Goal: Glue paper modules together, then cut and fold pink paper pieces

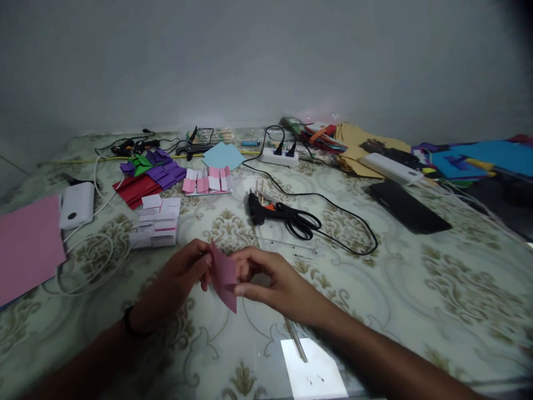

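A small piece of folded pink paper (225, 275) is held up just above the patterned surface, between both hands. My left hand (194, 266) pinches its left edge with thumb and fingers. On the other side, my right hand (266, 278) grips the right edge between thumb and fingertips. Beyond the hands lies a black glue gun (260, 211) with its cord coiled beside it. White folded paper pieces (156, 222) are stacked to the left, and pink and white folded pieces (207, 181) stand in a row behind.
Pink sheets (29, 244) and a white power bank (77, 205) lie at left. A power strip (280, 157) with plugs sits at the back. A black phone-like slab (408, 206) is at right. A white card (314, 372) with a thin rod (296, 340) lies near the front.
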A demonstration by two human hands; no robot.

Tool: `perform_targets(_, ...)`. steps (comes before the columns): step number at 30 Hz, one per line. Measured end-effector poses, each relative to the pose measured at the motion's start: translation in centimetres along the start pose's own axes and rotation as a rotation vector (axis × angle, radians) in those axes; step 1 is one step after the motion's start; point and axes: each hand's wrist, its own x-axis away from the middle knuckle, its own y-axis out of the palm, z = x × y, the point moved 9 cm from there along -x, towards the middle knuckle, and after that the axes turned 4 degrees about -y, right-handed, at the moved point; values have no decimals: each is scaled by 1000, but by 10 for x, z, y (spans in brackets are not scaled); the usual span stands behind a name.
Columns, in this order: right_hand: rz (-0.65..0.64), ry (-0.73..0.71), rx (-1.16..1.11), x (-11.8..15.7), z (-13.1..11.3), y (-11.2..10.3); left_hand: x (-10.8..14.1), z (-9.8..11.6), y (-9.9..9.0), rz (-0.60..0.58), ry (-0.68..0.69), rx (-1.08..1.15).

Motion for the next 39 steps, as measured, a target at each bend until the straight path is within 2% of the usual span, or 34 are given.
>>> perform_targets(6, 36, -2, 76, 1, -2, -3, 1, -2, 5, -46, -30, -26)
perform_targets(13, 108, -1, 310, 0, -2, -13, 2, -1, -3, 40, -23, -104)
perform_targets(21, 105, 32, 196, -1, -3, -14, 3, 12, -14, 159, 57, -116)
perform_targets(28, 21, 62, 68, 0, 3, -4, 4, 17, -10, 156, 38, -116)
perform_targets(34, 34, 83, 19, 1, 6, -4, 5, 21, -10, 157, 40, -138)
perform_targets(39, 12, 51, 10, 1, 6, -2, 4, 15, -8, 127, 42, -158)
